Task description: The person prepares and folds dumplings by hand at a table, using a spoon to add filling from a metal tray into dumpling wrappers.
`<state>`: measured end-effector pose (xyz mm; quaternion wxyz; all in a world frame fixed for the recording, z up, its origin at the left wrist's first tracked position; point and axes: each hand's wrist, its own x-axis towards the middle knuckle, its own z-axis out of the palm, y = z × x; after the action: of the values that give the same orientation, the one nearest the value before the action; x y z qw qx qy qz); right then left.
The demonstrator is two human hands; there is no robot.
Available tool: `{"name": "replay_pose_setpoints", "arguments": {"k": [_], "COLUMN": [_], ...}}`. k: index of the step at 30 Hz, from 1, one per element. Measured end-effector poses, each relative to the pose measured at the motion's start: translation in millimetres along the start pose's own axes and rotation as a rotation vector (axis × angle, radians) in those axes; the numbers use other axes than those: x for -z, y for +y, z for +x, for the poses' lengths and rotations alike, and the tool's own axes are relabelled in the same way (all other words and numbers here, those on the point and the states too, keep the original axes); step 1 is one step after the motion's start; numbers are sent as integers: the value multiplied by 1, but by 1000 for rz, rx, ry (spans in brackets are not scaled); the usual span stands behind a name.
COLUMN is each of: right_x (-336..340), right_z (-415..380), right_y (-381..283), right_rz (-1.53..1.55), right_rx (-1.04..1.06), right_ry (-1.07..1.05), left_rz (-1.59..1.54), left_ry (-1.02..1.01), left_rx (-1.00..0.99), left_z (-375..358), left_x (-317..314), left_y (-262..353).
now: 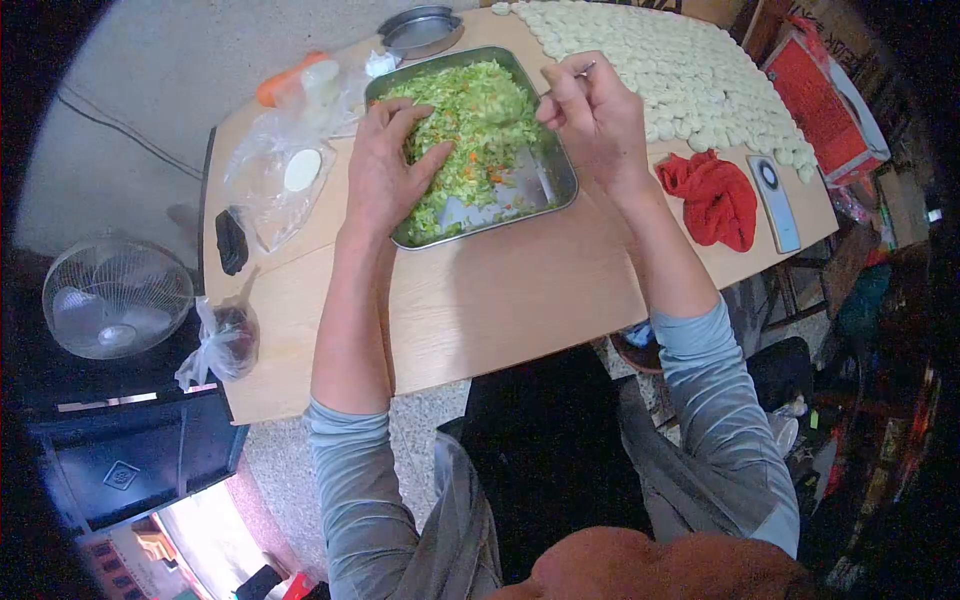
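Even soft daylight, faint shadows, fisheye warp w/ dark vignette at edges, slight blur.

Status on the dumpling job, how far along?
Done: rows of folded dumplings cover the table's far right. In hand: the left hand rests on the chopped green filling in the metal tray; the right hand pinches a thin metal utensil. Left: the tray looks well over half full.

Wooden table point(520, 300), grey floor point(150, 90), perhaps speckled; 1 fan point(117, 296).
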<state>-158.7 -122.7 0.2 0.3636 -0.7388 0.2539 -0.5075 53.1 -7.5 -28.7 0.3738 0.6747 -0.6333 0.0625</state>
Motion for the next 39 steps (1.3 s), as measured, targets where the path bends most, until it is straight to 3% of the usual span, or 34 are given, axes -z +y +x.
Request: {"name": "replay_pose_setpoints", "arguments": {"k": [6, 9, 11, 14, 16, 19, 25, 29, 32, 35, 39], "right_x": [17, 18, 16, 12, 2, 7, 21, 24, 13, -2, 8], "right_z": [2, 2, 1, 2, 2, 3, 7, 8, 5, 1, 8], "right_y": [-16, -13, -14, -7, 4, -1, -7, -7, -8, 2, -3], "right_rz": [-15, -88, -118, -28, 111, 220, 12, -22, 100, 261, 230], "right_rx": [-200, -201, -199, -231, -138, -136, -294, -356, -445, -280, -329], "right_ry": [-185, -286, -313, -228, -68, -6, -331, -429, -305, 0, -16], "left_rz": [-19, -88, -209, -337, -429, -118, -729, -807, -854, -876, -888], "left_ry": [30, 165, 263, 356, 374, 400, 452, 412, 385, 385, 429], "left_rx": [10, 18, 141, 203, 242, 154, 674, 660, 656, 661, 682], "left_z": [0, 4, 5, 4, 3, 5, 6, 5, 7, 6, 5], "left_x": [0, 0, -1, -6, -8, -2, -2, -9, -11, -13, -18], "left_y": [3, 0, -2, -14, -14, -12, -6, -22, -26, -27, -29]}}
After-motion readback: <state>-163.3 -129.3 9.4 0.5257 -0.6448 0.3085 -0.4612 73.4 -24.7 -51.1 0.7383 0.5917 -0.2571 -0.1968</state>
